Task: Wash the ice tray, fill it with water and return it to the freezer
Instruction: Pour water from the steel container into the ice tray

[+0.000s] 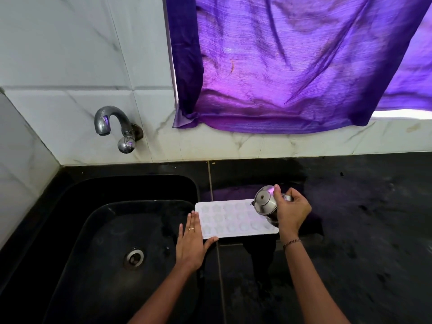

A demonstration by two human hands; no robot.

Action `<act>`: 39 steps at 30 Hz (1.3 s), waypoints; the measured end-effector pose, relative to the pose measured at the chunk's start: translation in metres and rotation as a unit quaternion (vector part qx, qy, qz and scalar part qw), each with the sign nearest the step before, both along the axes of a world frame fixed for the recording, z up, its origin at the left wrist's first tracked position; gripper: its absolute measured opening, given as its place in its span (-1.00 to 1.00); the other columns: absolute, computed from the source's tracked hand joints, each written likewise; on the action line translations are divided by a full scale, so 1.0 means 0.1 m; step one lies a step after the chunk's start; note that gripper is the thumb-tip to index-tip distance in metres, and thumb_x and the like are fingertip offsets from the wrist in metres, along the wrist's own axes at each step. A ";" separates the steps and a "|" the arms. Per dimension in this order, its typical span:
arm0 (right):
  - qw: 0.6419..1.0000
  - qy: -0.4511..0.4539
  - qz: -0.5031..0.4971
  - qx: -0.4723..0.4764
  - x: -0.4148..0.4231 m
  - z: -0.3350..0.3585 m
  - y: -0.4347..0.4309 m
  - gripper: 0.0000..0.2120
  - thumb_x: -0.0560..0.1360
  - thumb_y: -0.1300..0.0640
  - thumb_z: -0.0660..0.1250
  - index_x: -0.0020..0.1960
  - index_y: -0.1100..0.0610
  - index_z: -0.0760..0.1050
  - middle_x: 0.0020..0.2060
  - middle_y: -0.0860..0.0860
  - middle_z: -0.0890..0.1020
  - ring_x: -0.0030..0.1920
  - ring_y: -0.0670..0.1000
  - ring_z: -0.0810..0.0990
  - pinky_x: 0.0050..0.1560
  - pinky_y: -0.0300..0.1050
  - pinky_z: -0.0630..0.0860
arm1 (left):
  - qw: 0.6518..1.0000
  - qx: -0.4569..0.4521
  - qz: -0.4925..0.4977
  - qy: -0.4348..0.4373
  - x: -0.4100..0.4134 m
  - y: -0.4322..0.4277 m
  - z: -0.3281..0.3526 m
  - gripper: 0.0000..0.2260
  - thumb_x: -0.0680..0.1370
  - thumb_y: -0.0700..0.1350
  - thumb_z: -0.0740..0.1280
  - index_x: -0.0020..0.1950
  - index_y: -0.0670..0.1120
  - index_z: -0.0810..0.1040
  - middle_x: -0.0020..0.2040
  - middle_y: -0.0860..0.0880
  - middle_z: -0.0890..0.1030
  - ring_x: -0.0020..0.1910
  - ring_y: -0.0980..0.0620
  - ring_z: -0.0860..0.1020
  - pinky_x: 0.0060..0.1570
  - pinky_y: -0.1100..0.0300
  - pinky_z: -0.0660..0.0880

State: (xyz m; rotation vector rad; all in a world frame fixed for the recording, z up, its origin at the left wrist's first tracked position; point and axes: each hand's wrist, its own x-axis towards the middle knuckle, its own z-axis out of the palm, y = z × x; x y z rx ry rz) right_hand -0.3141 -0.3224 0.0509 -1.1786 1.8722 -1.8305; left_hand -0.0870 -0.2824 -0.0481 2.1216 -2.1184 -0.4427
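Ice tray (233,218) touches the flat, straight-fingered left hand (190,244); the right hand (293,211) curls its fingers round a steel cup (264,203).

A purple curtain (292,66) hangs at the far right, its hem bunched on a white marble ledge (327,141). White tiles (70,54) cover the far-left wall and carry a curved metal tap (112,123) above a black sink (70,230) with a steel drain (134,257). A black countertop (362,230) spreads to the right.
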 end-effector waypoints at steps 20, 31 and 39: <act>0.997 -0.060 -0.031 0.024 0.04 -0.02 -0.01 -0.60 0.42 0.20 0.44 -0.44 0.32 0.31 -0.55 0.03 0.33 -0.48 -0.11 0.25 -0.39 -0.19 0.34 | 1.000 -0.004 0.000 0.002 0.00 0.01 0.00 0.18 0.09 0.51 -0.61 0.53 -0.16 -0.22 0.57 -0.03 -0.12 0.52 0.09 -0.21 0.46 0.12 -0.21; 0.996 -0.088 0.007 0.026 0.22 -0.01 0.02 -0.56 0.42 0.25 0.44 -0.46 0.22 0.24 -0.55 0.02 0.26 -0.56 -0.15 0.25 -0.50 -0.42 0.25 | 1.000 -0.008 0.002 0.004 0.01 0.01 -0.01 0.16 0.10 0.51 -0.60 0.53 -0.16 -0.23 0.57 -0.03 -0.13 0.43 0.15 -0.31 0.45 0.14 -0.24; 0.998 -0.020 0.053 -0.009 0.32 0.01 0.01 -0.52 0.40 0.28 0.46 -0.50 0.12 0.21 -0.57 -0.03 0.26 -0.54 -0.14 0.28 -0.49 -0.43 0.23 | 1.000 -0.006 -0.001 0.000 0.00 0.00 0.00 0.17 0.09 0.50 -0.62 0.53 -0.17 -0.23 0.57 -0.04 -0.14 0.42 0.13 -0.33 0.44 0.15 -0.25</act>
